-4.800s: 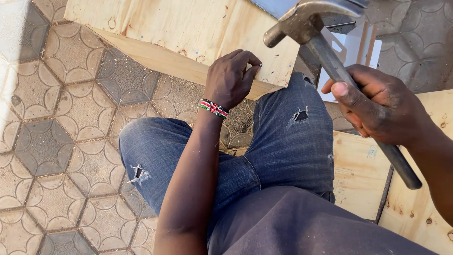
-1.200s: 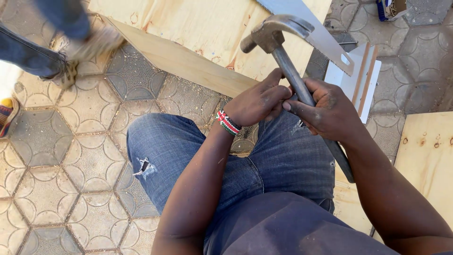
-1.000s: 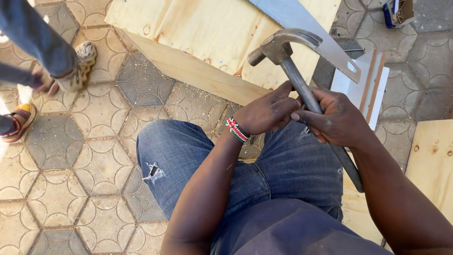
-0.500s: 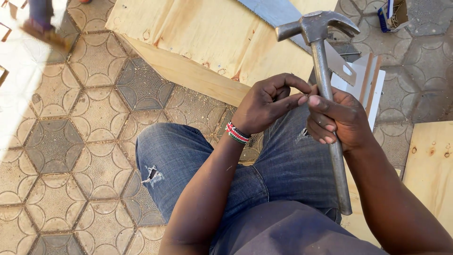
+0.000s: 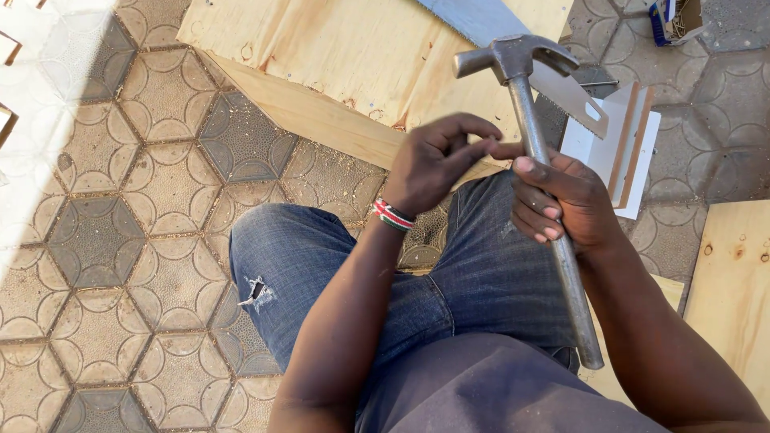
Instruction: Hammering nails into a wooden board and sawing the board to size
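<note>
My right hand (image 5: 561,200) grips the metal shaft of a claw hammer (image 5: 529,120), which stands almost upright with its head up over a plywood box (image 5: 337,64). My left hand (image 5: 437,160), with a striped beaded band at the wrist, has its fingers curled and its fingertips touch the right hand next to the shaft. Whether something small is pinched in those fingertips cannot be made out. Both hands hover above my knees in torn blue jeans (image 5: 337,265).
A handsaw blade (image 5: 513,40) lies across the plywood box behind the hammer. White board offcuts (image 5: 626,152) lie at the right, and a plywood sheet (image 5: 734,281) at the far right. Hexagonal paving stones (image 5: 120,240) cover the ground.
The hammer has swung from a slant to nearly upright. My left hand came off the box edge and met the right hand at the shaft. A passer-by's feet at upper left have gone.
</note>
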